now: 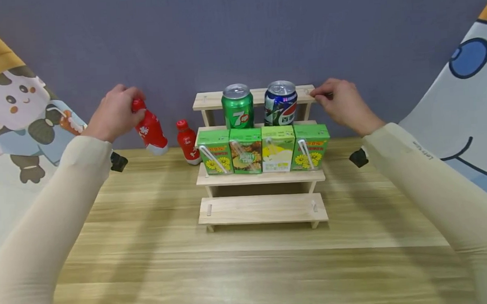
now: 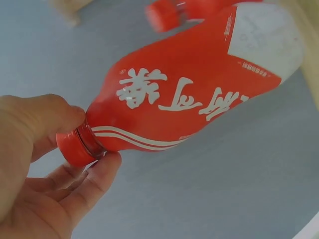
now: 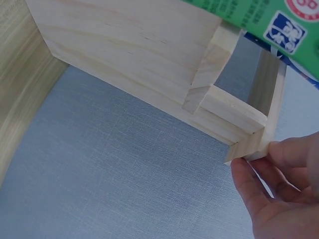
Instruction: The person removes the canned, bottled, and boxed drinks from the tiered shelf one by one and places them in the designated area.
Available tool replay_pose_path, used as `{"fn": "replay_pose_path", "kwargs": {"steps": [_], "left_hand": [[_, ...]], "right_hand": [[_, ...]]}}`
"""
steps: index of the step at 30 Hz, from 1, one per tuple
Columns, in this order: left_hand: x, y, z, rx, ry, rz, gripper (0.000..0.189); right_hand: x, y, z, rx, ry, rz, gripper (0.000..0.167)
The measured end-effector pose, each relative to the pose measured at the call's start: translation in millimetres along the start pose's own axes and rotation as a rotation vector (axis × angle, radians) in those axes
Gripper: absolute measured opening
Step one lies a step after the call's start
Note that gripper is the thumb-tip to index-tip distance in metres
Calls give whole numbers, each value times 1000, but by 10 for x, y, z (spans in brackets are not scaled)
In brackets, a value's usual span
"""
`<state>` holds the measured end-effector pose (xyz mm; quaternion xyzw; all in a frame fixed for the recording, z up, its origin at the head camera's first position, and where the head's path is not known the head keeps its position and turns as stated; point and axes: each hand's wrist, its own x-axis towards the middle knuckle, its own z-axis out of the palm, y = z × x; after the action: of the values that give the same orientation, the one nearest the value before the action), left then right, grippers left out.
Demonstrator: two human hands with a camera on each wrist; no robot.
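Observation:
Tilted in the air at the left, a red Coca-Cola bottle [image 1: 150, 131] hangs from my left hand [image 1: 117, 110]. In the left wrist view the thumb and fingers pinch the bottle's neck, just below its red cap [image 2: 75, 149]; the white base points away from the hand. My right hand [image 1: 343, 102] pinches the right end of the top shelf [image 1: 210, 99] of a stepped wooden rack. The right wrist view shows thumb and fingertips [image 3: 241, 172] on that shelf's corner, with the rack's side panel [image 3: 124, 50] beside them.
A second red bottle [image 1: 188, 143] stands left of the rack. A 7up can [image 1: 237, 111] and a Pepsi can [image 1: 281, 107] stand below the top shelf; several drink cartons [image 1: 246, 152] line the tier in front. The lowest tier [image 1: 262, 208] faces me. A grey wall [image 1: 238, 39] rises behind.

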<state>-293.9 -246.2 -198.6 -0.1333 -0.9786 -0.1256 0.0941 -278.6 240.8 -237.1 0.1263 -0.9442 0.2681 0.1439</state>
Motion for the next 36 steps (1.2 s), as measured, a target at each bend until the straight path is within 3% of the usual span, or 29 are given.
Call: {"fn": "replay_pose_path", "kwargs": {"steps": [5,14,29,36], "left_hand": [[54,-101,258,-21,-48,-37,40],[168,-243,598,-71,-66,-79,40],[269,-262,860,-74,-89,-85,36],[271,-269,938,-79,-100,-30,33]], "right_hand": [[0,-14,5,-5,5,-4,27],[8,-41,10,4,14,-28,26],[37,-25,15,0,22,-31,25],[18,6,17,1,24,-23,25]]}}
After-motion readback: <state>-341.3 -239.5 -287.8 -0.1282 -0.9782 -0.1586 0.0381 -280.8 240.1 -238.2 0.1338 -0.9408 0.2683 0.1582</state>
